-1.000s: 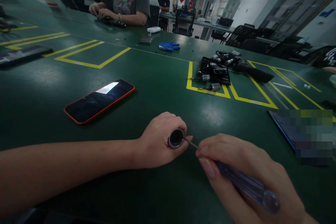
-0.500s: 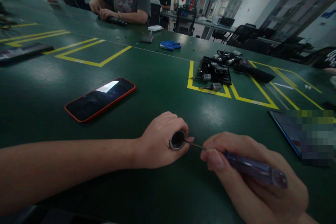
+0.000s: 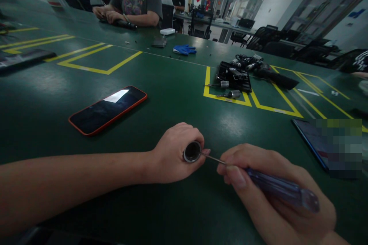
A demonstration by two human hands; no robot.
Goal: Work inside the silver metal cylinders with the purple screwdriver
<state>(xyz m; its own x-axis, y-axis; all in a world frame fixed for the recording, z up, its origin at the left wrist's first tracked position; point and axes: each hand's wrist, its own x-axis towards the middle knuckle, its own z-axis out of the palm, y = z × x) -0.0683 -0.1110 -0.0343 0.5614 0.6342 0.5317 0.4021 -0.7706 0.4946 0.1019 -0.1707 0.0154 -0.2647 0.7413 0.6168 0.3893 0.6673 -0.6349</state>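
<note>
My left hand (image 3: 176, 155) is closed around a hollow metal tube (image 3: 192, 151), with its round open end turned up towards me. Most of the tube is hidden inside the fist. In my right hand (image 3: 276, 187) is a screwdriver (image 3: 281, 187) with a clear bluish handle, gripped between thumb and fingers. Its thin shaft points left, and the tip meets the right side of the tube's rim near the left fingertips. Whether the tip touches the metal, I cannot tell.
A phone with a red-orange edge (image 3: 107, 110) lies left; a dark tablet-like device (image 3: 310, 143) lies right. Ahead are two small screwdrivers (image 3: 230, 94), a black case (image 3: 234, 76), cables (image 3: 248, 61) and a blue glove (image 3: 184, 49). Another person (image 3: 135, 4) sits across the green table (image 3: 172, 95).
The whole view has shifted slightly, so most things sit a little further left. Both hands keep their grips, and the screwdriver's handle end has tilted slightly lower.
</note>
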